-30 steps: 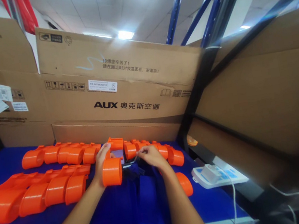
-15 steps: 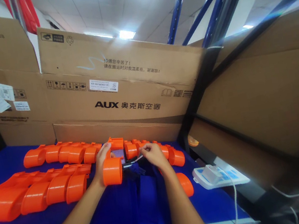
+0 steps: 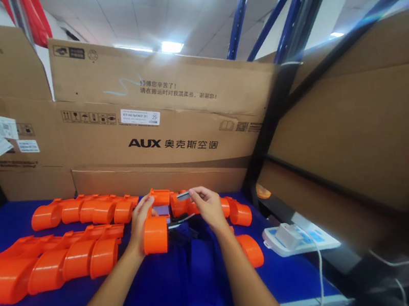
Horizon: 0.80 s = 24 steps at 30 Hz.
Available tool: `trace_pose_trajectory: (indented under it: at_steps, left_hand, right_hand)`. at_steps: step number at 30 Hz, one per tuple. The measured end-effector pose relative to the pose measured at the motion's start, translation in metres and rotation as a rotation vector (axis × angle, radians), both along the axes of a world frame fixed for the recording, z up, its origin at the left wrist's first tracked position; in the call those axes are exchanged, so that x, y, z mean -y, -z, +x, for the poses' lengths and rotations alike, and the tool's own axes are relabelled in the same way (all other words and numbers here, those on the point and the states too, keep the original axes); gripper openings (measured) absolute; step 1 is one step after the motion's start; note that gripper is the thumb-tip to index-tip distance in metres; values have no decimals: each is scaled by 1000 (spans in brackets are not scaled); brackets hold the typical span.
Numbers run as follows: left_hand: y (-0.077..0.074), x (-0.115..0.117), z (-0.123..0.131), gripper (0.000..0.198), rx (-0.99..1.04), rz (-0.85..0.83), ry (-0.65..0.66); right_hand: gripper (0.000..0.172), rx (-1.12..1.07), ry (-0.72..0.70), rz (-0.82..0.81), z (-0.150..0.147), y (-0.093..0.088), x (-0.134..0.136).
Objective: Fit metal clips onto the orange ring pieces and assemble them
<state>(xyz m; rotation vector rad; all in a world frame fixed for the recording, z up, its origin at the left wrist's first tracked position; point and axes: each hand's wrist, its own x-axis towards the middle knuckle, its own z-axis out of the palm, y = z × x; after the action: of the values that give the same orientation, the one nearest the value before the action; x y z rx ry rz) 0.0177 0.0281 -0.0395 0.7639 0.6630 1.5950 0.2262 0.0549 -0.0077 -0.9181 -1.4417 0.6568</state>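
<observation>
Around an orange plastic part (image 3: 155, 235) with a round, cup-like end, my left hand (image 3: 140, 224) is closed. A pale purple-grey block (image 3: 162, 211) shows just right of those fingers; whether it is fixed to the orange part I cannot tell. My right hand (image 3: 209, 208) pinches a small flat grey strip (image 3: 183, 196) between thumb and fingertips, above the block's right side. Below it, a thin dark and white strip (image 3: 180, 222) lies over crumpled dark blue material (image 3: 186, 233). Similar orange parts (image 3: 180, 206) stand in a row behind both hands.
More orange parts (image 3: 79, 258) line the left of the blue table surface (image 3: 107, 303) in two rows. On the right is a white power strip (image 3: 299, 239) with a plug and cable. Cardboard (image 3: 169, 127) walls the back; a black post (image 3: 266, 148) rises at right.
My right hand has lifted slightly, bringing the grey strip up clear of the dark and white strip below. My left hand keeps its hold on the orange part, nearly unmoved.
</observation>
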Motion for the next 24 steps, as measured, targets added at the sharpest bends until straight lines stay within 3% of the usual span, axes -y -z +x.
trace_pose_trajectory:
  at_steps: [7, 14, 20, 24]
  left_hand:
    - [0, 4, 2, 44, -88, 5, -23]
    - [-3, 9, 3, 48, -86, 11, -8]
    - [-4, 7, 2, 75, -84, 15, -31]
    - [-3, 5, 1, 83, -102, 0, -31]
  right_hand:
    - [39, -202, -103, -60, -19, 3, 9]
    - [43, -292, -79, -53, -31, 7, 9]
    - [41, -305, -26, -23, -30, 13, 5]
    - [39, -267, -11, -4, -28, 15, 4]
